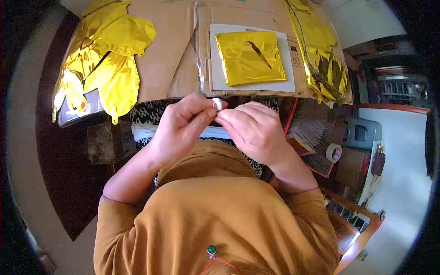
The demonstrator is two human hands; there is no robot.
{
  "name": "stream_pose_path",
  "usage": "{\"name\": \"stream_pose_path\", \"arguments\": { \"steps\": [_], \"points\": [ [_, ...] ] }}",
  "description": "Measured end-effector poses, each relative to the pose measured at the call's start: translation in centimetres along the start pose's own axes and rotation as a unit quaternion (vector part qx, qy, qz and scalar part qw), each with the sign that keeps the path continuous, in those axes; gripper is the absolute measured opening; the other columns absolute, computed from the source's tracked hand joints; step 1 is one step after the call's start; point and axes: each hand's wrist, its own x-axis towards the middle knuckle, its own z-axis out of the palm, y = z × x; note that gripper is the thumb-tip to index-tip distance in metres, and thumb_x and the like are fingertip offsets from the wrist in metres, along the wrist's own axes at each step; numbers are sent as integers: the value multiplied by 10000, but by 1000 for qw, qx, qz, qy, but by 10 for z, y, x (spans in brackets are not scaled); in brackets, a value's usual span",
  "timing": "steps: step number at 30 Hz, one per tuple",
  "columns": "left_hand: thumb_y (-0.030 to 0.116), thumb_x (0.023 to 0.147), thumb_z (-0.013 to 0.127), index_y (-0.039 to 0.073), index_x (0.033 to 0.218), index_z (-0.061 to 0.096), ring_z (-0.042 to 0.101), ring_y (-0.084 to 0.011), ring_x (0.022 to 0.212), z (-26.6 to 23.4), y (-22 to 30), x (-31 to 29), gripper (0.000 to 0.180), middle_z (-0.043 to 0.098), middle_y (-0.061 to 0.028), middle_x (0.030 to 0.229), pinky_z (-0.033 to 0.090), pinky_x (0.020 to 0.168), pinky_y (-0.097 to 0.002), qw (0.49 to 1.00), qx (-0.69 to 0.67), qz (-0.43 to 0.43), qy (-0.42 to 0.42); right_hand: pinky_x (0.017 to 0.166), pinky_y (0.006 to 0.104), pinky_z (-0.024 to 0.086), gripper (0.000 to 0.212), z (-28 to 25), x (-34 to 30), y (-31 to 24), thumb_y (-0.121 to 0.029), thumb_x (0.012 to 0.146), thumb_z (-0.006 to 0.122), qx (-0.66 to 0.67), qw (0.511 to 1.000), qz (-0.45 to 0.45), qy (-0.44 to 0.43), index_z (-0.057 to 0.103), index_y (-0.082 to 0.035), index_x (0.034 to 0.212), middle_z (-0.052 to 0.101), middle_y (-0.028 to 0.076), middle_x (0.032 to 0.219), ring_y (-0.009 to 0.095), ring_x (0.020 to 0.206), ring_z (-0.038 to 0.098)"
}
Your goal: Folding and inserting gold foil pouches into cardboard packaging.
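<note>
Just past the near edge of the cardboard, my left hand and my right hand meet fingertip to fingertip. Between them is a small white bundle that looks like wound string. Both hands pinch it, the left with thumb and forefinger; the right fingertips are partly hidden. Pale strands lie across my lap below. Beyond my hands, a folded square of gold foil rests on a white sheet. Flat gold foil balloons overlap at the left.
A large cardboard surface spans the far side. More gold foil lies along its right edge. To my right are a tape roll and a grey-blue plastic stool. A box stands low at the left.
</note>
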Motion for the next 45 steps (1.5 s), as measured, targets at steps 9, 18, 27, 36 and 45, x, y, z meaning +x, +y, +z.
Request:
{"name": "stream_pose_path", "arguments": {
  "steps": [9,18,27,36,45],
  "points": [
    [101,952,573,-33,990,653,501,-61,786,-13,3,-13,161,579,-3,871,424,683,-244,964,-18,-131,-232,739,275,475,172,-5,-11,25,-49,766,804,427,875,165,-154,655,-45,853,613,36,822,150,791,606],
    [135,914,691,-15,951,734,641,-108,705,-15,-9,-21,160,702,-51,822,532,660,-244,891,-124,-287,-330,732,305,489,161,5,-35,14,-69,774,791,458,867,59,-186,640,-49,825,640,54,855,185,809,629],
    [98,827,773,0,901,738,636,-98,647,-7,-36,-48,127,721,-62,795,514,619,-223,852,-223,-414,-229,672,294,527,137,1,-62,-16,-66,804,748,383,875,237,-178,648,-29,890,688,72,777,141,713,669],
    [160,776,768,49,979,641,654,-279,811,1,14,45,264,653,-116,863,518,726,-383,844,447,295,-20,679,231,512,47,-28,-51,38,-34,894,665,308,893,316,87,645,-14,932,689,23,850,68,765,617],
    [165,773,686,25,948,578,638,-339,896,-2,-4,129,248,615,-147,968,540,764,-420,684,628,308,-208,779,241,510,88,-55,5,119,-63,924,634,86,957,275,28,624,9,973,704,75,1001,85,820,619]
  ]
}}
